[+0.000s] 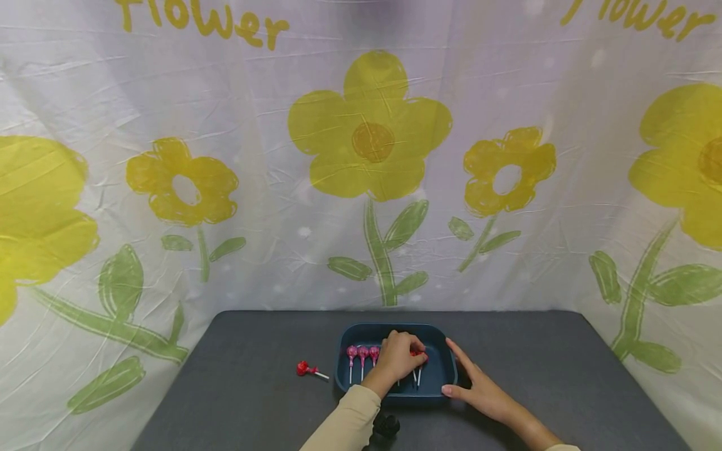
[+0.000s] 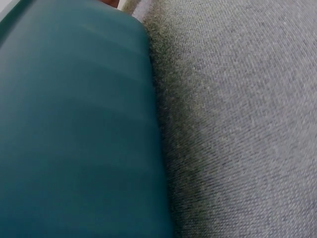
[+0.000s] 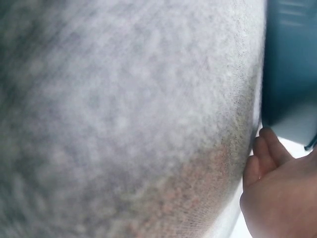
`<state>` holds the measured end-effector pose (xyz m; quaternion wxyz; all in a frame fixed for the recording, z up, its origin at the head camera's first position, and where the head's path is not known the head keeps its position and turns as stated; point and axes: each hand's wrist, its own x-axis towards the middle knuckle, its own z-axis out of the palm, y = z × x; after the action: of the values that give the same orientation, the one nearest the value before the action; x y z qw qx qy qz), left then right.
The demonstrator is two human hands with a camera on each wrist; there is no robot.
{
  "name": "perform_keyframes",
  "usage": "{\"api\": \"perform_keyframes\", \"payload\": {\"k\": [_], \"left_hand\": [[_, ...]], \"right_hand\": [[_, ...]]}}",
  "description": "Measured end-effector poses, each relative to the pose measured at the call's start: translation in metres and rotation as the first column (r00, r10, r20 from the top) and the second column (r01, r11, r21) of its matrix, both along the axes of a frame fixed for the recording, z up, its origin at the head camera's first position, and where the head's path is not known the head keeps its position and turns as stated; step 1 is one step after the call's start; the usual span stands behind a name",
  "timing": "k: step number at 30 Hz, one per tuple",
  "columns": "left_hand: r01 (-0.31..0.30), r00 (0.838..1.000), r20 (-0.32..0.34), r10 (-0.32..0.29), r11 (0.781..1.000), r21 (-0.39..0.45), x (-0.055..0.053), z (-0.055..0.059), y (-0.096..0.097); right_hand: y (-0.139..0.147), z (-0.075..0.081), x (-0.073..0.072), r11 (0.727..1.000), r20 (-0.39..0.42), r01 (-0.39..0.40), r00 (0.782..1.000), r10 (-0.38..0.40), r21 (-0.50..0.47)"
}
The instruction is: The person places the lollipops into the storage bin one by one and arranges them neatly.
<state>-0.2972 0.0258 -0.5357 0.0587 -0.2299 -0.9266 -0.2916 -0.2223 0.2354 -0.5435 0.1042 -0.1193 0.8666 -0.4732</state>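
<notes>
A dark blue tray [image 1: 395, 393] holds lollipops with white sticks. Pink lollipops [image 1: 363, 353] stand in a row on its left side, and red lollipops [image 1: 423, 356] lie toward the right. My left hand [image 1: 396, 357] reaches into the tray, its thumb and fingers pinching a red lollipop; the hand hides part of the row. At the tray's right end, my right hand [image 1: 484, 389] touches the rim with fingers and thumb spread. The right wrist view has this hand [image 3: 282, 193] beside the tray wall [image 3: 292, 64]. The left wrist view is mostly tray wall [image 2: 79, 119].
Another red lollipop [image 1: 304, 368] lies on the grey table [image 1: 242, 376], left of the tray. A small black object [image 1: 387, 426] is near the left forearm, in front of the tray. A cloth [image 1: 271, 238] printed with yellow flowers hangs behind.
</notes>
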Motion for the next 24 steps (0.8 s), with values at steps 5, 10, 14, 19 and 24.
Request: {"api": "perform_keyframes", "payload": {"k": [5, 10, 14, 19, 24], "left_hand": [[0.063, 0.998, 0.007, -0.063, 0.998, -0.015, -0.0025, -0.0051, 0.0006], [0.083, 0.996, 0.026, -0.083, 0.997, -0.008, -0.0044, -0.0075, 0.0004], [0.074, 0.997, 0.025, -0.074, 0.997, -0.003, -0.0039, -0.0073, -0.0003], [0.059, 0.997, 0.041, -0.059, 0.998, 0.0, -0.0027, -0.0061, -0.0002], [0.039, 0.998, 0.044, -0.038, 0.999, -0.021, -0.004, -0.0068, 0.0001]], "right_hand": [[0.0002, 0.0007, 0.0003, 1.0, 0.006, -0.004, 1.0, 0.004, -0.011], [0.0002, 0.0007, 0.0005, 1.0, 0.008, -0.012, 1.0, 0.012, -0.022], [0.0003, 0.0009, 0.0007, 1.0, -0.001, -0.015, 1.0, 0.015, -0.023], [0.0003, 0.0011, 0.0011, 1.0, -0.005, -0.012, 1.0, 0.012, -0.014], [0.0006, 0.0, 0.0003, 1.0, -0.008, -0.013, 1.0, 0.013, -0.017]]}}
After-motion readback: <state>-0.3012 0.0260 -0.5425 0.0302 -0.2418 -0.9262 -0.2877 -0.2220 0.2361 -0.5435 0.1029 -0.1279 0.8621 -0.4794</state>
